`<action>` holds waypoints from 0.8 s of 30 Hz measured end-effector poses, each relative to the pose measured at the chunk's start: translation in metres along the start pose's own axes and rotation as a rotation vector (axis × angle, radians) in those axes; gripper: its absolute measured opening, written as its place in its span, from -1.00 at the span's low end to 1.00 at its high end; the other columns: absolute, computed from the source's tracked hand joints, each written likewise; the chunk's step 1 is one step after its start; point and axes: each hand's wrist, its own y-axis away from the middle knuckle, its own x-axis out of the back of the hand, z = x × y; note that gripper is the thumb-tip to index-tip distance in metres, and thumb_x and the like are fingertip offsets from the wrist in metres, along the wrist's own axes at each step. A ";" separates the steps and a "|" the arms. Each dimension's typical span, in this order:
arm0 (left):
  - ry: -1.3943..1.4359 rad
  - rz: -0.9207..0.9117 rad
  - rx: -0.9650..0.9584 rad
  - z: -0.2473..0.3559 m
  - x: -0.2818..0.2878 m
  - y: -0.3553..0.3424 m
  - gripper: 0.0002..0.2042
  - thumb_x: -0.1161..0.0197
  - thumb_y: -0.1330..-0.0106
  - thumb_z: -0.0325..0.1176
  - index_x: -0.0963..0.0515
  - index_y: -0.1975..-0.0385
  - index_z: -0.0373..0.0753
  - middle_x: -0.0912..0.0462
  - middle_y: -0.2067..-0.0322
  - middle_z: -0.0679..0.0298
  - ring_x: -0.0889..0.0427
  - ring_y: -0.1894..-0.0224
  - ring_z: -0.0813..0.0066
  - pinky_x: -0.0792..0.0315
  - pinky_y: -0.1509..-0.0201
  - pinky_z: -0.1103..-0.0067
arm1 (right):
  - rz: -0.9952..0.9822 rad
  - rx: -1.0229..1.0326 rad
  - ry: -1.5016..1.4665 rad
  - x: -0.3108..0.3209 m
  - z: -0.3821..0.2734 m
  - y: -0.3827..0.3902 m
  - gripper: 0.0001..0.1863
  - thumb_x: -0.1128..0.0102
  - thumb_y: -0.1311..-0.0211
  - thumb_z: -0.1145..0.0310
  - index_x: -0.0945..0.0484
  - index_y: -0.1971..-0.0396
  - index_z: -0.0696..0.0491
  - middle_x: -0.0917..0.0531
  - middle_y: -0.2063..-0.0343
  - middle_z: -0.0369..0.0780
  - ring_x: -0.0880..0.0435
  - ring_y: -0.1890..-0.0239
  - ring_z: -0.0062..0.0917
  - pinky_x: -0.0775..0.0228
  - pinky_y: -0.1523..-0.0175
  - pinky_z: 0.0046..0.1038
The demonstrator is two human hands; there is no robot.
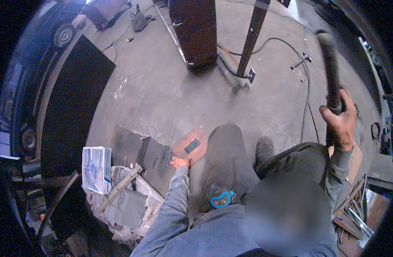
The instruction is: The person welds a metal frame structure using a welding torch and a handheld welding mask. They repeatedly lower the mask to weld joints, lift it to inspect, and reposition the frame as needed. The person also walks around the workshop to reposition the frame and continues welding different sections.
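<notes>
My left hand [179,162] is low down, its fingers closed at the near corner of a flat reddish-brown plate [200,137] with a dark rectangle in its middle. The plate lies or is held just left of my knee, over a dark sheet [158,160] on the floor. Raised on the right, my right hand [343,120] is wrapped round a thick, dark, rod-like thing [329,64], which points away from me. Its exact kind I cannot make out.
A blue-and-white box [96,170] sits on plastic-wrapped material [132,205] at left. A large black panel [72,98] stands behind it. Ahead rise a dark steel column [192,34] and a narrower post [253,38]. A cable [308,92] crosses the floor; metal scraps [355,210] lie at right.
</notes>
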 end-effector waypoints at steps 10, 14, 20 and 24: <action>0.097 -0.004 -0.086 -0.016 -0.036 -0.028 -0.09 -0.55 0.25 -0.14 -0.24 -0.10 -0.51 -0.44 -0.06 -0.12 -0.46 -0.09 0.04 -0.31 -0.23 0.40 | 0.638 -0.370 -0.441 0.046 0.066 0.006 -0.66 -0.36 0.00 0.27 -0.56 0.28 0.18 -0.54 0.44 -0.34 -0.42 0.45 -0.65 -0.24 0.31 -0.60; 0.116 -0.184 -0.079 -0.067 -0.043 -0.097 -0.32 -0.51 0.22 -0.23 -0.43 0.07 -0.48 -0.58 0.11 -0.06 -0.56 0.05 0.08 -0.40 -0.10 0.40 | 0.799 -0.362 -0.589 0.042 0.074 -0.015 -0.69 -0.39 0.04 0.26 -0.58 0.40 0.17 -0.52 0.51 -0.36 -0.40 0.48 -0.64 -0.22 0.32 -0.58; 0.870 -0.087 -0.404 -0.004 0.029 -0.003 -0.55 -0.37 0.12 -0.31 -0.45 0.24 -0.45 -0.61 0.28 -0.02 -0.60 0.21 0.11 -0.44 0.09 0.38 | 0.923 -0.433 -0.686 0.027 0.070 -0.024 -0.71 -0.41 0.05 0.32 -0.55 0.43 0.19 -0.54 0.49 -0.31 -0.44 0.45 -0.63 -0.23 0.31 -0.57; 0.348 0.201 -0.614 0.045 0.079 0.037 -0.65 -0.26 0.06 -0.36 -0.40 0.27 -0.37 -0.57 0.33 -0.12 -0.57 0.24 -0.06 -0.42 0.14 0.28 | 0.914 -0.418 -0.776 0.009 0.061 -0.038 -0.71 -0.40 0.07 0.29 -0.52 0.46 0.17 -0.46 0.56 -0.35 -0.37 0.51 -0.63 -0.18 0.38 -0.55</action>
